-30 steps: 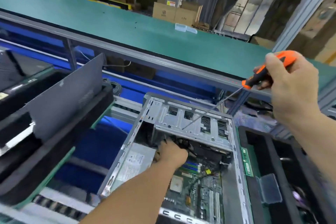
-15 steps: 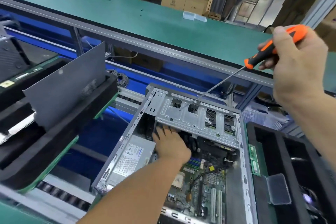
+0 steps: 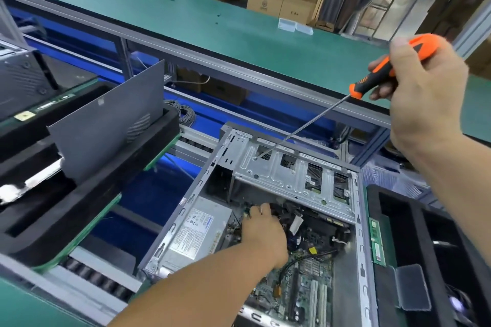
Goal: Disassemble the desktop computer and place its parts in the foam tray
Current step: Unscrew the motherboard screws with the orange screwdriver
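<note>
The open desktop computer case (image 3: 265,220) is lying on its side between two black foam trays, one (image 3: 87,194) on the left holding the upright grey side panel (image 3: 106,122), one (image 3: 438,247) on the right. The right hand (image 3: 422,93) is gripping an orange screwdriver (image 3: 385,71), its tip touching the metal drive cage (image 3: 287,178). The left hand (image 3: 263,231) is reaching among the cables inside; whether its fingers are holding anything cannot be told.

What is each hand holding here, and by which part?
The right hand grips the screwdriver by its orange handle. The left hand reaches among cables inside the computer case; whether it holds anything cannot be told.
</note>
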